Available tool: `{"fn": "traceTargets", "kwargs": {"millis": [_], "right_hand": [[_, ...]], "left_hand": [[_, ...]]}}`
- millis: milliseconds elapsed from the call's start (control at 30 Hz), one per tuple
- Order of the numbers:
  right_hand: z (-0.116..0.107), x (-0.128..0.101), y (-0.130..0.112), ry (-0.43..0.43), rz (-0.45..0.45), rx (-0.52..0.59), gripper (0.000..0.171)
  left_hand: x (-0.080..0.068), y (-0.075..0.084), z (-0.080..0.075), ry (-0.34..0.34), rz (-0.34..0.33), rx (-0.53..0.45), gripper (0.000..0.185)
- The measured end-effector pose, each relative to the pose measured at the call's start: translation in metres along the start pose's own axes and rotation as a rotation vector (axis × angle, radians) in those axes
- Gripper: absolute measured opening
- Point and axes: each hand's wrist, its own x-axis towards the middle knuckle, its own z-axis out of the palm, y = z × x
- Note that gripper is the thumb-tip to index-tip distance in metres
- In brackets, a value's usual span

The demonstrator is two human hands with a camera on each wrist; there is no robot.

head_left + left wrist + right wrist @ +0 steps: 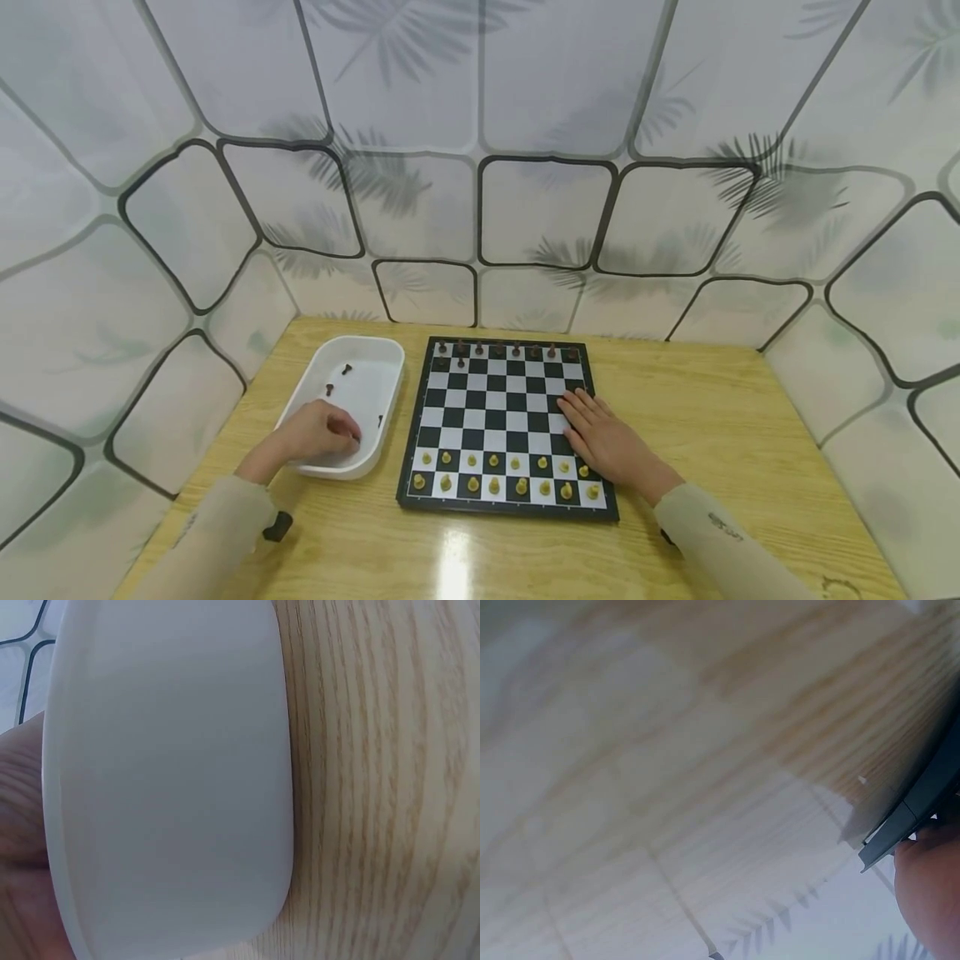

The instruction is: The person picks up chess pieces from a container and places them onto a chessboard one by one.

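My left hand [324,432] reaches over the near left rim of a white plastic tray [386,375], fingers bent down toward its floor. I cannot tell whether a piece is between the fingertips. In the left wrist view, the tray's outer wall [172,780] hides most of this hand. Several dark red chess pieces, including one pawn [329,389], lie in the tray. My right hand [606,437] rests with extended fingers on the right edge of the black-and-white chessboard [495,400]. Yellow pieces [493,483] fill the board's two near rows.
Dark red pieces [517,350] stand along the board's far row, with two pawns [461,362] before them at the left. The wooden table [690,400] meets patterned fabric walls [547,217] at the back and sides.
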Motion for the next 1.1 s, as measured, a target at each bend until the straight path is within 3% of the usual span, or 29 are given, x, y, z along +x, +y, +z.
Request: {"fn": "traceTargets", "kwargs": {"millis": [200, 500, 667, 800, 1100], "right_hand": [[-0.002, 0.000, -0.001, 0.005, -0.002, -0.004, 0.059], [-0.002, 0.000, -0.001, 0.004, -0.001, -0.002, 0.059], [-0.003, 0.000, -0.001, 0.000, 0.000, 0.009, 0.058], [-0.002, 0.000, -0.001, -0.004, 0.006, 0.012, 0.059], [-0.005, -0.001, -0.004, 0.009, -0.003, 0.022, 0.058]], "left_hand": [[0.003, 0.000, -0.002, 0.063, 0.017, 0.014, 0.009], [0.012, 0.013, -0.017, 0.201, 0.118, -0.020, 0.010], [0.018, 0.028, -0.025, 0.282, 0.111, -0.050, 0.012], [0.026, 0.044, -0.028, 0.324, 0.142, -0.066, 0.014], [0.048, 0.074, -0.024, 0.363, 0.176, -0.100, 0.017]]}}
